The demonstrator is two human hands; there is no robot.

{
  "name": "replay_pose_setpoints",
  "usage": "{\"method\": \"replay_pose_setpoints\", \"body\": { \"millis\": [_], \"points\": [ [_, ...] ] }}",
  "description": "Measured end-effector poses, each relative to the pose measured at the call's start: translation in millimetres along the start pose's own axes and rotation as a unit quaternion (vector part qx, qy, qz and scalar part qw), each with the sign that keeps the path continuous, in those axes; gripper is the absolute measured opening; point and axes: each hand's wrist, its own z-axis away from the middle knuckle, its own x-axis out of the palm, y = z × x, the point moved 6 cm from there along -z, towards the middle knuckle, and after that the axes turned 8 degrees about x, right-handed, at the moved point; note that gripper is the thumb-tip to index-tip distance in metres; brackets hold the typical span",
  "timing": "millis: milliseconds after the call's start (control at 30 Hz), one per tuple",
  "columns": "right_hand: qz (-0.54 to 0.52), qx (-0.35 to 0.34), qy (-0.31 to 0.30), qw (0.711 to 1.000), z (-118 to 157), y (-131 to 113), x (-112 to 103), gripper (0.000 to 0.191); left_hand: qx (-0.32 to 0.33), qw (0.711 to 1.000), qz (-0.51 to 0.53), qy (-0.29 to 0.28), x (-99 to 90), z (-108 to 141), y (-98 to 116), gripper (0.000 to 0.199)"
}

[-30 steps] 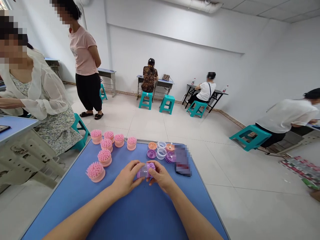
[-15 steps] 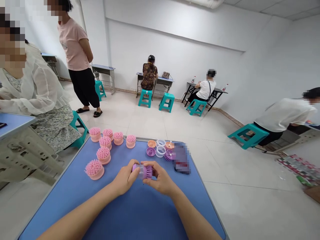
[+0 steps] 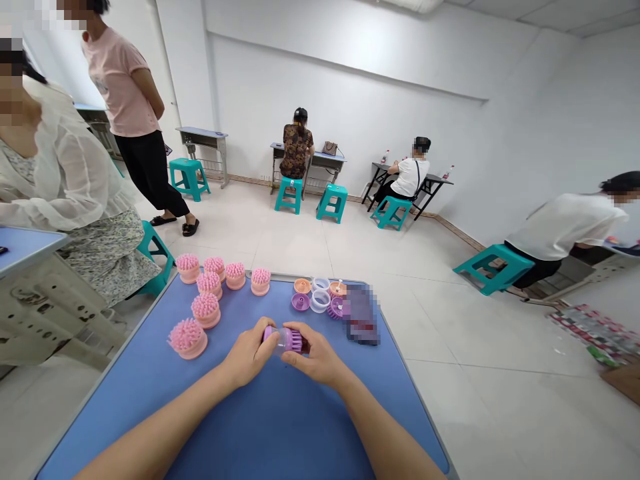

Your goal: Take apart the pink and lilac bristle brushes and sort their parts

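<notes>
Both hands hold one purple brush with a clear middle band [image 3: 283,339] on its side above the blue table [image 3: 280,427]. My left hand [image 3: 249,353] grips its smooth purple end, thumb on the near side. My right hand [image 3: 317,353] is closed round the bristled end. Several pink bristle brushes, such as the nearest one [image 3: 188,338], stand on the left part of the table. Past my right hand lie orange caps [image 3: 302,287], clear rings [image 3: 320,301], a purple cap [image 3: 301,302] and a purple bristled piece [image 3: 338,307].
A dark, blurred-out item [image 3: 363,317] lies at the table's right edge. A seated person [image 3: 75,173] is close on the left at another desk [image 3: 35,250]. A person in pink [image 3: 120,87] stands behind. Others sit on green stools [image 3: 393,212] farther off.
The person in pink has shifted left, uncovering more of a green stool. The view has moved slightly. Both hands stay on the purple brush, nearly in the same place.
</notes>
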Motion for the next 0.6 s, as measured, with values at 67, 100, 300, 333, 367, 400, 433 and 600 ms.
{"method": "replay_pose_setpoints", "body": {
  "millis": [67, 100, 300, 333, 367, 400, 433, 600],
  "points": [
    [0.005, -0.026, 0.02, 0.999, 1, -3, -1, 0.049, -0.026, 0.999, 0.033, 0.001, -0.2, -1, -1, 0.03],
    [0.01, -0.043, 0.029, 0.999, 1, -4, -2, 0.05, -0.04, 0.998, 0.054, -0.001, 0.2, -2, -2, 0.031],
    [-0.048, -0.016, 0.005, 0.999, -1, 2, -3, 0.061, -0.083, 0.986, 0.147, -0.004, 5.0, -4, -15, 0.034],
    [-0.08, 0.013, -0.002, 0.997, -2, 6, -3, 0.062, -0.081, 0.985, 0.152, 0.0, 5.8, -5, -17, 0.034],
    [-0.114, 0.041, -0.009, 0.993, -3, 10, -2, 0.062, -0.075, 0.985, 0.155, 0.003, 6.7, -5, -19, 0.034],
    [-0.147, 0.066, -0.013, 0.987, -5, 14, -2, 0.061, -0.066, 0.985, 0.157, 0.005, 7.6, -6, -20, 0.035],
    [-0.177, 0.087, -0.017, 0.98, -6, 16, -2, 0.059, -0.053, 0.986, 0.157, 0.006, 8.2, -6, -21, 0.035],
    [-0.224, 0.122, -0.015, 0.967, -10, 20, -3, 0.048, -0.012, 0.988, 0.153, 0.003, 8.0, -7, -18, 0.035]
  ]
}}
